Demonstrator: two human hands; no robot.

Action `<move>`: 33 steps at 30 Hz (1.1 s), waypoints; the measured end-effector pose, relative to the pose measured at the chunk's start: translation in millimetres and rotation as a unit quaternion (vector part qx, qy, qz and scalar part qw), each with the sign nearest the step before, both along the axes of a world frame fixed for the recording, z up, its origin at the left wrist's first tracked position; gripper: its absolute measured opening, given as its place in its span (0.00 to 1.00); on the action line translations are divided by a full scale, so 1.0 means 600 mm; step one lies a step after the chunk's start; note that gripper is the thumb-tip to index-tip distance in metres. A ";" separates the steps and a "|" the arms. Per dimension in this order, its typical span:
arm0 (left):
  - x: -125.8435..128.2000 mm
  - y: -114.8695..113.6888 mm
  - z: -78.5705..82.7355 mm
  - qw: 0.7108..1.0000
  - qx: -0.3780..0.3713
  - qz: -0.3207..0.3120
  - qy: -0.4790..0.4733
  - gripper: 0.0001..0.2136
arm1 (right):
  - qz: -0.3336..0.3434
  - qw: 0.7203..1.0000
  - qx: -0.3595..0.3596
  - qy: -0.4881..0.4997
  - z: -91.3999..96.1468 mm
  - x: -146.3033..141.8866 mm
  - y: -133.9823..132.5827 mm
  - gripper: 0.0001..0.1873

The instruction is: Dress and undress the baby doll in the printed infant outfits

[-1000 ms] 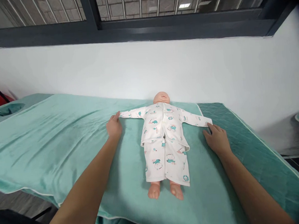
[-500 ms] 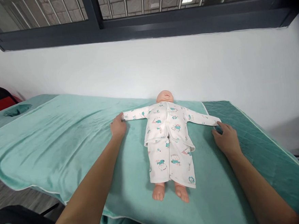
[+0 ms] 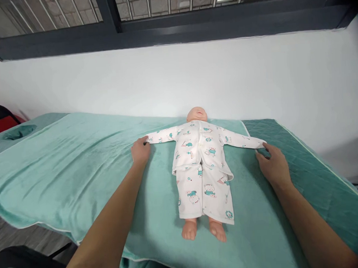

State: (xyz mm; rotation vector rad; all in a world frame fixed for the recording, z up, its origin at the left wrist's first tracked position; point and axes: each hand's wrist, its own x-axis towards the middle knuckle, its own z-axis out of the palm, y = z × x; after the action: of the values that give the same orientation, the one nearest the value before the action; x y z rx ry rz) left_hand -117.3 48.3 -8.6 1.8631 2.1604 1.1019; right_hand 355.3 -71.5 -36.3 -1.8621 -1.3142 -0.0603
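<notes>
A baby doll lies on its back, head toward the wall and bare feet toward me. It wears a white long-sleeved pajama top and matching pajama pants, both printed with small teal animals. The sleeves stretch out to both sides, and the doll's hands do not show. My left hand is closed at the cuff of the sleeve on the left, fingertips pinching its end. At the end of the other sleeve, my right hand pinches the cuff between thumb and fingers.
A light teal sheet covers the bed, with a darker quilted cover at the right. Behind stands a white wall below a dark window frame. A black chair is at the lower left.
My right hand has shifted slightly outward to the right at the sleeve end, and that sleeve looks a little straighter. My left hand has barely moved. The doll lies as before.
</notes>
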 end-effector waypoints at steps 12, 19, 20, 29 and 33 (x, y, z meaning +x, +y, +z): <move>-0.006 0.010 -0.006 0.999 0.033 0.000 0.002 0.21 | -0.017 0.999 0.000 0.047 0.010 -0.010 -0.007 0.34; -0.004 0.004 -0.004 0.999 0.002 0.015 0.036 0.25 | -0.020 0.999 -0.025 0.006 -0.001 -0.004 0.002 0.28; -0.003 0.003 -0.003 0.999 -0.002 0.019 0.042 0.26 | -0.019 1.000 -0.020 0.002 0.001 -0.009 -0.004 0.28; 0.014 -0.001 0.009 0.992 -0.043 0.041 0.109 0.27 | 0.250 0.966 0.062 -0.004 0.084 -0.259 -0.227 0.16; 0.019 -0.002 0.012 0.990 -0.052 0.050 0.121 0.26 | 0.246 0.963 0.011 -0.110 0.089 -0.353 -0.283 0.10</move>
State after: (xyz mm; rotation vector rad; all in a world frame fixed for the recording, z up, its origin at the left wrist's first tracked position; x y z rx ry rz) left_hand -105.9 46.9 -1.5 1.9510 2.4136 0.7953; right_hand 143.5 -241.2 17.3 -1.4934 -1.8892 -0.0197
